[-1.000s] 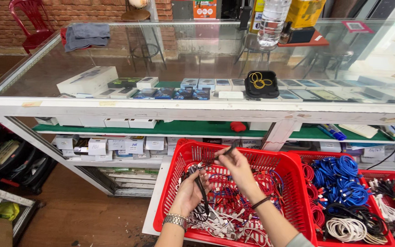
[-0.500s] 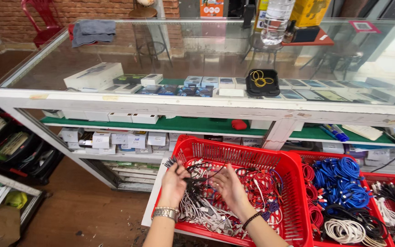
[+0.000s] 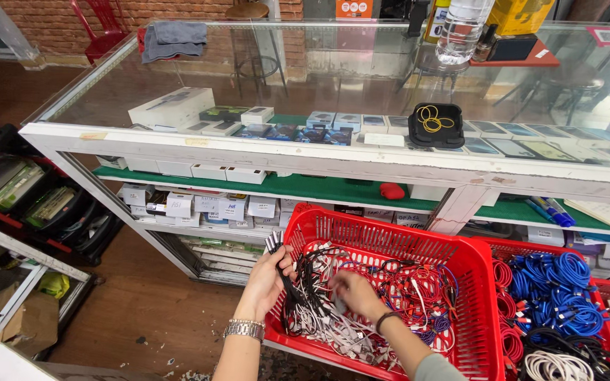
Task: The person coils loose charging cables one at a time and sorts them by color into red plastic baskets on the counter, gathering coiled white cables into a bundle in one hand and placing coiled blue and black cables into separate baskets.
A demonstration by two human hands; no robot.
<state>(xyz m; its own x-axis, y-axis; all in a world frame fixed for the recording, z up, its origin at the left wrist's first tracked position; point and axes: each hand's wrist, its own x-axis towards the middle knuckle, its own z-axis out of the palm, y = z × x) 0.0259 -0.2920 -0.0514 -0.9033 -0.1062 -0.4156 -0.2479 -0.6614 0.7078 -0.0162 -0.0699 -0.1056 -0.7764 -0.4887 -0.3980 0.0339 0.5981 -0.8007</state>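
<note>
A red plastic basket holds a tangle of black, white and red cables. My left hand, with a metal watch on its wrist, grips a bundle of black cables at the basket's left rim, plug ends sticking up. My right hand is down in the cable pile in the middle of the basket, fingers spread among the wires; it wears a dark band on the wrist.
A second red basket to the right holds coiled blue, red and white cables. Behind stands a glass display counter with small boxes, a black tray of rubber bands and a water bottle. Shelves with boxes run below.
My view has shifted left and closer. My left hand gathered black cables and drew them to the basket's left rim. My right hand dropped from a raised cable into the pile.
</note>
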